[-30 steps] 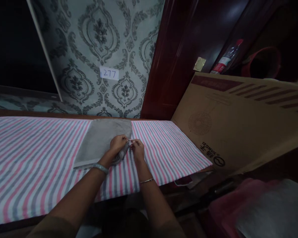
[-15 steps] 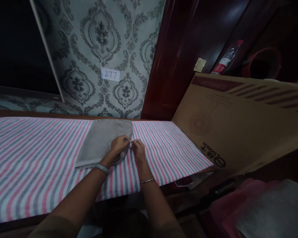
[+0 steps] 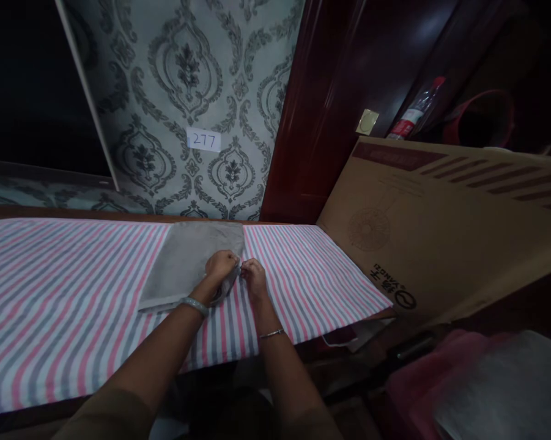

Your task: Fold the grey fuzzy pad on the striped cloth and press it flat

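Apparently, the left hand (image 3: 221, 265) pinches the right edge of the cloth (image 3: 178, 260) on the sheet (image 3: 303, 275); the right hand (image 3: 255, 277) curls nearly closed beside it, hold unclear. Gentle pulls should limit creasing.

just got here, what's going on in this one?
A person is working with both bare hands at the right side of a gray cloth, which lies on a striped cloth. The left hand is over the gray cloth's bunched right part, fingers curled; the right hand is just beside it, fingers bent toward it. What sits between the fingertips is too small to make out. A cardboard box stands to the right.
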Tool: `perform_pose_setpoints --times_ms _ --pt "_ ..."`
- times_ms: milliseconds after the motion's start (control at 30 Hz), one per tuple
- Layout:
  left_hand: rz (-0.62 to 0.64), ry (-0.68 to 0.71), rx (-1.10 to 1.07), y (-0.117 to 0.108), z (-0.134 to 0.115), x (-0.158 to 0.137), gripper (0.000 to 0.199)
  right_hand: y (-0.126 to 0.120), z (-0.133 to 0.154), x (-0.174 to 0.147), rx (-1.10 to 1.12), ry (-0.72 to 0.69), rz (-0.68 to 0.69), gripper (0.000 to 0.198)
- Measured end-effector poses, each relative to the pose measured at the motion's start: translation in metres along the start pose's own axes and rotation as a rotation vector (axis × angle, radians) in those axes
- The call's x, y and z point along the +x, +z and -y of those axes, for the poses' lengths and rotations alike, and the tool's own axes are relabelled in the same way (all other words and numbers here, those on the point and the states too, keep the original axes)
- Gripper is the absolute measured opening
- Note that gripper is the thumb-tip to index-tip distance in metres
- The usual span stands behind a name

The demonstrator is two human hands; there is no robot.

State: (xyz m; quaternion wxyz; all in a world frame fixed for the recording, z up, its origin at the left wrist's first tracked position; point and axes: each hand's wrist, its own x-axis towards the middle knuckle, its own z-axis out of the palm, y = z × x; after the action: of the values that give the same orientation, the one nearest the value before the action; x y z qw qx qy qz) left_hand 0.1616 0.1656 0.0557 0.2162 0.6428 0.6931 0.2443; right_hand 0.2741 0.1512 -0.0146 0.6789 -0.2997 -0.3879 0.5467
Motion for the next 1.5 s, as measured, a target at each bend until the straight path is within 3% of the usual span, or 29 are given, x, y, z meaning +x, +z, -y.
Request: perform_pose_setpoints --times_ms 200,467,767,1033,1267,1500 --pt "-0.01 0.058 -0.109 0.002 0.009 0.006 0.017 0.0 0.002 -0.002 0.027 0.002 -0.027 0.011" --pt "-0.035 0.165 -0.442 0.008 0.023 0.002 0.02 -0.001 0.002 0.0 0.052 -0.015 -0.068 0.018" --pt "-0.044 0.177 -0.705 0.007 0.029 -0.003 0.026 0.001 0.002 -0.001 0.006 0.002 -0.06 0.021" --pt "-0.015 0.231 -0.739 0.012 0.029 -0.001 0.024 0.004 0.0 -0.001 -0.086 -0.012 -0.041 0.03" --pt "-0.007 0.252 -0.727 0.01 0.031 -0.004 0.023 0.013 -0.01 0.001 -0.185 -0.096 -0.035 0.013" --pt "-0.04 0.225 -0.706 0.008 0.029 -0.006 0.018 0.01 -0.01 0.003 -0.201 -0.081 -0.088 0.013"
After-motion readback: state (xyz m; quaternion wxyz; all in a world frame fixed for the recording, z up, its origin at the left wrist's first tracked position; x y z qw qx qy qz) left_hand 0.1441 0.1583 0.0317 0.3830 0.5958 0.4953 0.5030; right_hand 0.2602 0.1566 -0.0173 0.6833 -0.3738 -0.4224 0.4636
